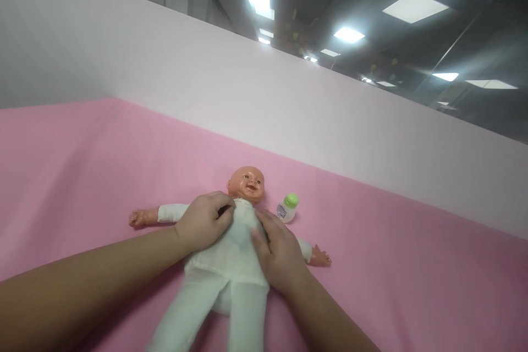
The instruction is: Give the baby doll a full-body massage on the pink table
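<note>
A baby doll (241,231) in white clothes lies on its back on the pink cloth (82,176), arms spread, head pointing away from me. My left hand (205,220) rests on the doll's chest near its collar, fingers curled on the white top. My right hand (277,250) lies flat on the doll's other side, pressing the fabric by its arm. A small white bottle with a green cap (287,208) lies on the cloth just right of the doll's head, apart from both hands.
A white partition wall (289,99) rises behind the pink cloth. Above it are a dark ceiling and several lit panels (414,6).
</note>
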`<move>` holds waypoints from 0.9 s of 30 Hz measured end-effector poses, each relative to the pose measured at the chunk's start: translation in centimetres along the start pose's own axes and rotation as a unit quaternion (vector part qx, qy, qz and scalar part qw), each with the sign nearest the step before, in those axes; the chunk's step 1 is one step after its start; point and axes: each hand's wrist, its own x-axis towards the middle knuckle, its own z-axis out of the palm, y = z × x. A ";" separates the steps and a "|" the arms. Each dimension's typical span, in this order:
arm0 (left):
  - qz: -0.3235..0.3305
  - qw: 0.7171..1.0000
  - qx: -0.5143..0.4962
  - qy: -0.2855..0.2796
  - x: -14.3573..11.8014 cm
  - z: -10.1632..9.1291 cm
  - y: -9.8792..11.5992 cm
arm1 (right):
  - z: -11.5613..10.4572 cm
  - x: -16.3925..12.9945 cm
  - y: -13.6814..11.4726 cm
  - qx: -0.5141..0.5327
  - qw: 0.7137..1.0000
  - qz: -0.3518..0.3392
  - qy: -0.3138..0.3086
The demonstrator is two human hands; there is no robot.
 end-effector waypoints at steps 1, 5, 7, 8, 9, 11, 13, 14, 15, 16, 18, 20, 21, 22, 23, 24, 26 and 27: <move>-0.027 1.000 0.006 0.002 0.2 -0.1 -0.2 | -0.1 -0.5 -0.6 0.007 0.999 -0.042 0.006; -0.111 0.994 0.013 -0.023 0.8 -0.4 -1.1 | 0.7 -3.2 -4.3 0.070 0.951 -0.285 -0.098; -0.118 0.992 0.014 -0.037 1.0 -0.4 -1.3 | 1.8 -4.2 -5.8 0.084 0.910 -0.377 -0.153; -0.115 0.992 0.015 -0.040 1.0 -0.4 -1.3 | 2.3 -4.6 -6.2 0.076 0.896 -0.404 -0.164; -0.111 0.993 0.015 -0.040 1.0 -0.3 -1.3 | 2.8 -4.7 -6.4 0.068 0.892 -0.412 -0.174; -0.106 0.993 0.017 -0.040 1.0 -0.2 -1.3 | 2.9 -4.5 -6.1 0.065 0.903 -0.388 -0.174; -0.107 0.993 0.019 -0.041 1.0 -0.1 -1.3 | 2.1 -3.7 -5.3 0.068 0.926 -0.328 -0.172; -0.109 0.993 0.019 -0.045 0.9 -0.1 -1.3 | 1.5 -3.2 -4.9 0.067 0.939 -0.290 -0.171; -0.110 0.993 0.017 -0.049 0.9 -0.1 -1.2 | 0.9 -2.7 -4.4 0.055 0.947 -0.258 -0.185; -0.112 0.992 0.014 -0.054 0.9 -0.1 -1.2 | 0.3 -2.1 -4.0 0.046 0.955 -0.226 -0.186; -0.111 0.992 0.007 -0.061 0.8 -0.2 -1.1 | -0.5 -1.3 -3.2 0.044 0.967 -0.176 -0.181; -0.110 0.992 0.008 -0.064 0.8 -0.3 -1.1 | -0.6 -0.8 -2.6 0.054 0.974 -0.142 -0.167; -0.110 0.992 0.010 -0.065 0.8 -0.3 -1.1 | -0.5 -0.6 -2.3 0.061 0.977 -0.128 -0.158; -0.109 0.992 0.012 -0.067 0.8 -0.4 -1.1 | -0.3 -0.6 -2.1 0.068 0.980 -0.116 -0.148; -0.108 0.992 0.013 -0.067 0.8 -0.4 -1.2 | 0.0 -0.5 -2.0 0.076 0.982 -0.104 -0.138; -0.108 0.992 0.014 -0.068 0.8 -0.4 -1.2 | 0.2 -0.5 -1.8 0.083 0.984 -0.092 -0.127; -0.105 0.992 0.015 -0.066 0.8 -0.4 -1.2 | 0.7 -0.5 -1.5 0.101 0.988 -0.066 -0.101; -0.104 0.992 0.016 -0.065 0.8 -0.4 -1.2 | 0.8 -0.4 -1.4 0.110 0.989 -0.054 -0.087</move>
